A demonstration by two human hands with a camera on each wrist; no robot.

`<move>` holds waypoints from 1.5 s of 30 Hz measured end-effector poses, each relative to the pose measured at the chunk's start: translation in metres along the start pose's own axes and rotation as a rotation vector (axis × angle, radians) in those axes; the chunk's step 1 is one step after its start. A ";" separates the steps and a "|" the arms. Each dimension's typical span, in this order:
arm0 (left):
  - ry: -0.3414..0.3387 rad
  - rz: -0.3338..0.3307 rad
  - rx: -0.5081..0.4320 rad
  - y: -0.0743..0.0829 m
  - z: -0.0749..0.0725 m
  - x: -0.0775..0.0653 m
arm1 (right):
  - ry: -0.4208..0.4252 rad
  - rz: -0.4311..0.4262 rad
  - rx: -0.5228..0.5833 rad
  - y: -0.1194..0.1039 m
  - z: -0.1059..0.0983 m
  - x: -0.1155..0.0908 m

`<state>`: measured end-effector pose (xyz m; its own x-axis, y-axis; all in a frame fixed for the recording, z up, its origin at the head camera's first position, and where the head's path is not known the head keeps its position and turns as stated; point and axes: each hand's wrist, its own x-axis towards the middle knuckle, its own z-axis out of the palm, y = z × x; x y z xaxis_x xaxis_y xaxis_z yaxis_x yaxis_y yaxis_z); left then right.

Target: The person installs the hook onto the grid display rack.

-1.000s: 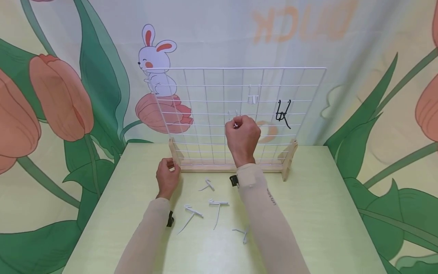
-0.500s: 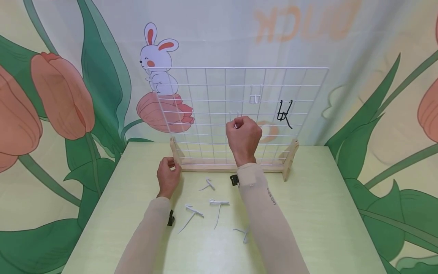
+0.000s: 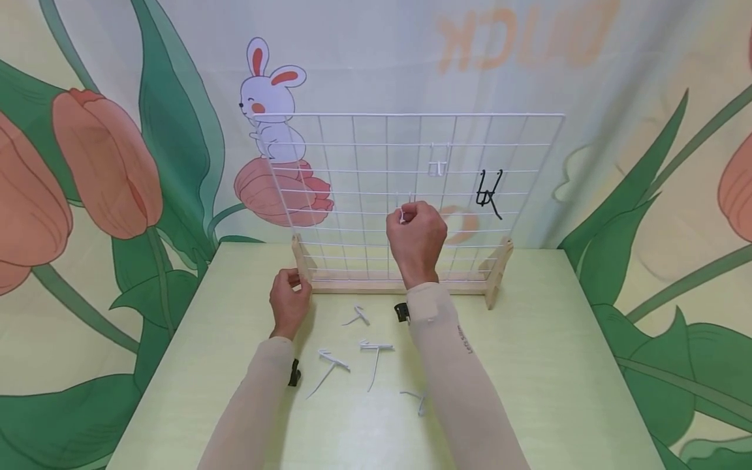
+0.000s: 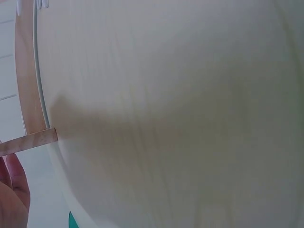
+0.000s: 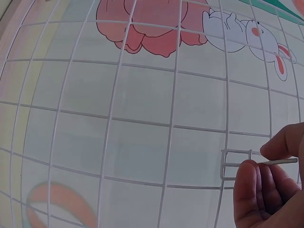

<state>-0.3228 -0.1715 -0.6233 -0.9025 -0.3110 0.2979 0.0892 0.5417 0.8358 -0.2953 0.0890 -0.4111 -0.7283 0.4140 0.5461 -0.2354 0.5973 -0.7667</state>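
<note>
A white wire grid panel stands upright in a wooden base on the table. At its middle, my right hand pinches a white wire hook. In the right wrist view the hook's rectangular back frame lies against the grid wires, and its prong sticks out between thumb and fingers. Whether its tips sit over a wire is unclear. My left hand holds the left wooden foot of the stand, fingers and thumb at its near end. Several loose white hooks lie on the table between my forearms.
Upper right of the middle, another white hook hangs on the grid. A black hook hangs farther right. The right wooden foot stands at the other end. A printed curtain is behind the table.
My right hand has come down slightly against the grid with the hook in its fingers. The left hand keeps its place on the wooden foot.
</note>
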 end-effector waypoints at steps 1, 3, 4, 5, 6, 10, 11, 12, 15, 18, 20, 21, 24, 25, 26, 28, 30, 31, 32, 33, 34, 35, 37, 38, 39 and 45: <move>0.001 0.002 -0.001 0.000 0.001 0.000 | -0.001 0.000 0.004 0.000 0.000 0.000; 0.004 0.002 -0.006 0.000 0.001 0.000 | -0.003 0.001 0.013 0.000 -0.001 -0.001; 0.003 -0.001 -0.009 0.001 0.001 0.000 | -0.003 0.002 0.017 0.000 -0.002 -0.002; 0.001 -0.006 -0.007 0.001 0.001 -0.001 | -0.004 0.002 0.023 0.000 -0.002 -0.002; -0.001 -0.011 -0.008 0.002 0.000 -0.001 | -0.006 0.002 0.028 0.000 -0.003 -0.003; -0.010 -0.032 -0.002 0.003 -0.002 -0.002 | -0.007 -0.015 0.050 -0.001 -0.006 -0.005; -0.012 -0.035 -0.003 0.003 -0.003 -0.002 | -0.004 -0.024 0.054 -0.002 -0.007 -0.006; -0.013 -0.037 -0.002 0.003 -0.003 -0.002 | 0.000 -0.031 0.057 -0.002 -0.008 -0.007; -0.011 -0.033 -0.004 0.003 -0.004 -0.002 | 0.006 -0.057 0.065 -0.002 -0.012 -0.011; -0.002 -0.026 -0.002 0.002 -0.005 -0.001 | -0.002 -0.076 0.078 -0.001 -0.018 -0.018; 0.007 -0.022 -0.004 0.002 -0.004 -0.001 | -0.008 -0.086 0.092 0.000 -0.023 -0.022; 0.009 -0.017 -0.005 0.002 -0.004 0.000 | -0.008 -0.089 0.103 0.000 -0.026 -0.025; 0.004 -0.002 -0.011 0.003 -0.002 0.002 | -0.002 -0.091 0.135 0.004 -0.034 -0.030; 0.000 0.001 -0.011 0.004 -0.002 0.002 | -0.002 -0.087 0.143 0.005 -0.036 -0.031; -0.005 0.002 -0.008 0.006 -0.001 0.003 | -0.003 -0.085 0.150 0.007 -0.039 -0.033; -0.015 -0.003 0.004 0.008 -0.001 0.003 | -0.015 -0.080 0.153 0.010 -0.044 -0.037; -0.016 -0.011 0.015 0.009 -0.002 0.003 | -0.036 -0.082 0.151 0.014 -0.048 -0.040; -0.015 -0.014 0.018 0.009 -0.002 0.004 | -0.046 -0.081 0.154 0.015 -0.050 -0.042; -0.015 -0.014 0.020 0.010 -0.002 0.004 | -0.058 -0.082 0.156 0.017 -0.051 -0.044; -0.016 -0.013 0.021 0.010 -0.003 0.004 | -0.069 -0.081 0.157 0.019 -0.053 -0.045; -0.014 -0.010 0.022 0.010 -0.003 0.005 | -0.082 -0.081 0.158 0.021 -0.055 -0.047; -0.014 -0.008 0.023 0.010 -0.003 0.005 | -0.095 -0.080 0.159 0.023 -0.056 -0.049; -0.011 0.000 0.026 0.009 -0.003 0.006 | -0.125 -0.076 0.155 0.028 -0.059 -0.053; -0.011 0.002 0.028 0.009 -0.003 0.007 | -0.144 -0.073 0.149 0.031 -0.060 -0.056; -0.011 0.004 0.029 0.009 -0.003 0.007 | -0.162 -0.072 0.145 0.034 -0.062 -0.058; -0.010 0.004 0.028 0.005 -0.004 0.001 | -0.277 -0.116 0.132 0.066 -0.068 -0.081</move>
<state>-0.3219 -0.1723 -0.6172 -0.9062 -0.3014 0.2966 0.0811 0.5645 0.8214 -0.2080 0.1419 -0.4824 -0.8350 0.1346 0.5335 -0.3954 0.5275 -0.7520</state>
